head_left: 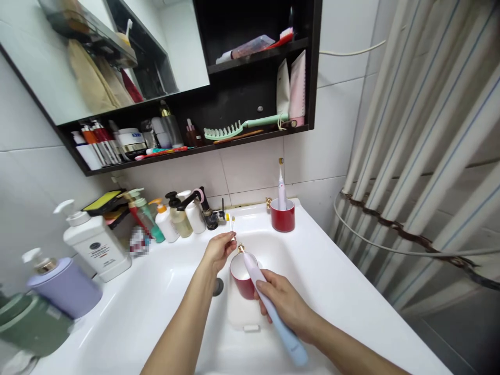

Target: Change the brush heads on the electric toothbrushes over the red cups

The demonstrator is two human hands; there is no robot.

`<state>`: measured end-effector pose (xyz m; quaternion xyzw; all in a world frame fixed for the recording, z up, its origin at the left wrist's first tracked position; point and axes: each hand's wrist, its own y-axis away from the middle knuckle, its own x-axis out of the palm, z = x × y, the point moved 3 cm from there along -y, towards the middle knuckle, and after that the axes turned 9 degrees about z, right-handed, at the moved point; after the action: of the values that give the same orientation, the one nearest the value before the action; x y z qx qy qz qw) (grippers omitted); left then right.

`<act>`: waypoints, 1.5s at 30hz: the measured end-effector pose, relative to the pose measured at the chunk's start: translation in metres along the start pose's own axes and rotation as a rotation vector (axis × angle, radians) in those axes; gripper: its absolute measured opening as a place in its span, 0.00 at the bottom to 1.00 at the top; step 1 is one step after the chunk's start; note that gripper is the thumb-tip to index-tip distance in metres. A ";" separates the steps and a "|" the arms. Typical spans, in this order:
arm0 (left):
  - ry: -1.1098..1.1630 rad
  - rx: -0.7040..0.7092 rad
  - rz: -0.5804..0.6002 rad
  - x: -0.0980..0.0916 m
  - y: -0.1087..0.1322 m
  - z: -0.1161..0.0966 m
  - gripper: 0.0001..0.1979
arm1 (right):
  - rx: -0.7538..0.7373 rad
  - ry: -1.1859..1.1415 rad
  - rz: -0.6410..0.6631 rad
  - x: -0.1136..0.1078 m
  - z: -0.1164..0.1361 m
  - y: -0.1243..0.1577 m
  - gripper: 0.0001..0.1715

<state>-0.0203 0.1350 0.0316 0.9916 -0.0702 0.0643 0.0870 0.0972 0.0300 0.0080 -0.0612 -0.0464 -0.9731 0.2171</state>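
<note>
The pale blue electric toothbrush [274, 307] is gripped in the closed right hand [283, 299], its metal tip pointed toward 10 o'clock and held over a red cup [241, 276] in the white basin [302, 276]. A slim white brush head [231, 225] is pinched upright in the closed fingers of the left hand [219, 251], at that hand's 1 o'clock. The toothbrush tip is just beside those fingers, not touching. Farther off, a black faucet [211, 219] is seen at 12 o'clock, and a second electric toothbrush [282, 190] is stood in a red mug [282, 219] at 1 o'clock. A green comb [222, 131] is laid on a dark shelf [187, 151] above.
</note>
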 end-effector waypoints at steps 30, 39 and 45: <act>0.416 0.040 0.123 0.016 0.042 0.023 0.08 | 0.028 -0.072 0.034 0.019 -0.009 0.001 0.13; 0.398 0.060 0.131 0.024 0.051 0.019 0.07 | -0.045 -0.016 0.004 0.017 -0.006 0.001 0.12; 0.367 0.045 0.146 0.025 0.050 0.022 0.07 | -0.073 0.039 -0.008 0.016 -0.006 0.000 0.11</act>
<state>-0.0009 0.0790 0.0214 0.9572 -0.1235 0.2518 0.0715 0.0824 0.0225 0.0041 -0.0500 -0.0068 -0.9760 0.2117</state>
